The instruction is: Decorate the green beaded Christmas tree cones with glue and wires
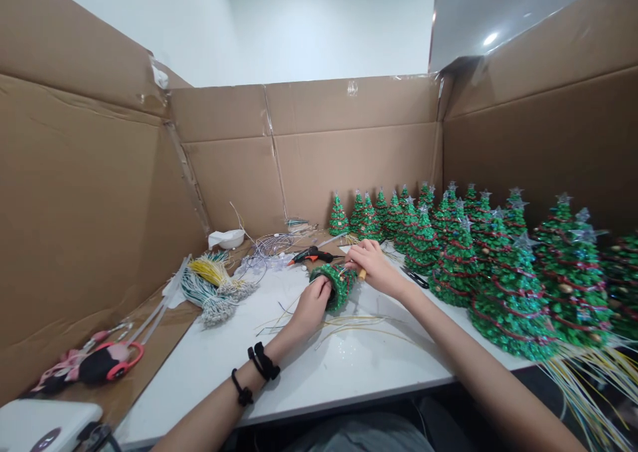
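Observation:
A small green tinsel Christmas tree lies on its side above the white table, its dark hollow base turned toward my left. My left hand is closed on the rim of that base, the thumb pressed at the opening. My right hand is closed round a small tool with a yellow handle, at the tree's upper side. The tool's far end is too small to make out. Thin yellow and white wires lie under and beside the tree.
Several finished trees crowd the right side. Behind my hands lies a glue gun; black-handled scissors are by the trees. Bundled wires, a white bowl and pink headphones are leftward. Cardboard walls surround the table.

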Action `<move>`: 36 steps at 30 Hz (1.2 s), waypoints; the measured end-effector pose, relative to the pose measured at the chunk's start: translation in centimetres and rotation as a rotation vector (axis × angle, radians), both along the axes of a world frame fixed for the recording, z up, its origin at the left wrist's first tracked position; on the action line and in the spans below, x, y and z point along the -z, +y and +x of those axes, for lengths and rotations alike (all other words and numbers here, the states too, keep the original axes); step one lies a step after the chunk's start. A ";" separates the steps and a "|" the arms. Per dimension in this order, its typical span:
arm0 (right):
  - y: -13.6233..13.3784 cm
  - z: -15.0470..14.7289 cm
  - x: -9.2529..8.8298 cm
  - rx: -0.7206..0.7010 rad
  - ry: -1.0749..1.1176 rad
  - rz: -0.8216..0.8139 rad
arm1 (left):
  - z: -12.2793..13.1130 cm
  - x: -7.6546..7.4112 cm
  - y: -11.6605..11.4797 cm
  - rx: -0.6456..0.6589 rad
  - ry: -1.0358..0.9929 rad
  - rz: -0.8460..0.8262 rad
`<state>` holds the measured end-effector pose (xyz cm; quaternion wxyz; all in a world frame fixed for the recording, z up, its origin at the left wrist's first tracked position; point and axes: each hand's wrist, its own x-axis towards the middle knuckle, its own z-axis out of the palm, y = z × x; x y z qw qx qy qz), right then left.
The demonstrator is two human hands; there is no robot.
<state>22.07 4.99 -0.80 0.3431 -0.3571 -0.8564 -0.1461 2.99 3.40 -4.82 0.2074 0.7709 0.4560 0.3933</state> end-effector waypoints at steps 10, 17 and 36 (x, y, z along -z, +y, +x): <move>0.0 -0.3 0.0 -0.118 -0.070 -0.061 | 0.6 -0.1 0.3 0.146 -0.380 -0.308; -0.1 -0.4 0.0 -0.108 -0.133 -0.010 | 0.3 0.0 1.1 0.147 -0.424 -0.371; 1.4 -0.7 1.5 -0.085 0.406 -0.426 | -0.6 0.0 2.0 0.188 -0.395 -0.479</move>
